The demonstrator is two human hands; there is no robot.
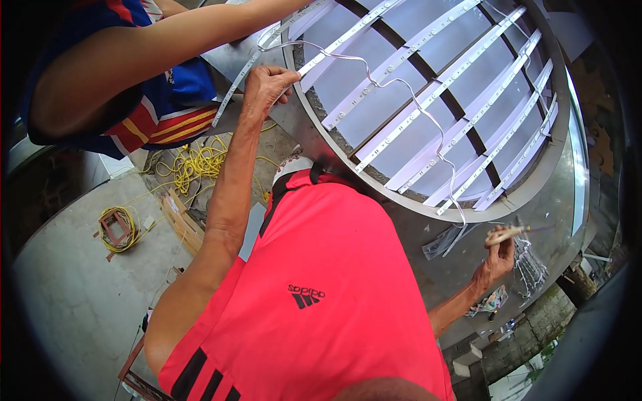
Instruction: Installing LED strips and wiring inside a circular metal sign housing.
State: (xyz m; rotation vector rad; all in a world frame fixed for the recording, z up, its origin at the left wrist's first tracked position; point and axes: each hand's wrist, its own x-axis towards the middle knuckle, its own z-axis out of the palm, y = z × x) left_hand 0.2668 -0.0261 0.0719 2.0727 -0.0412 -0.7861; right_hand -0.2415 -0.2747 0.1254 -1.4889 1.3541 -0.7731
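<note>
My left hand (267, 90) is at the near-left rim of a big round metal frame (324, 137). Its fingers pinch the end of a white LED light strip (348, 36). More LED strips (401, 134) run side by side across the frame, over pale panels and dark crossbars. A thin white wire (418, 100) winds loosely over them. To the right, below the frame, my right hand (495, 257) is closed around the pale handle of what looks like a screwdriver (506, 235). Its thin shaft points right and is blurred.
Another person's arm (200, 33) reaches across the upper left. A loose LED strip (235, 85) hangs beside it. Tangled yellow cable (194, 164) and a wound cable coil (118, 229) lie on the floor at left. A bundle of thin wires (529, 269) lies right of my right hand.
</note>
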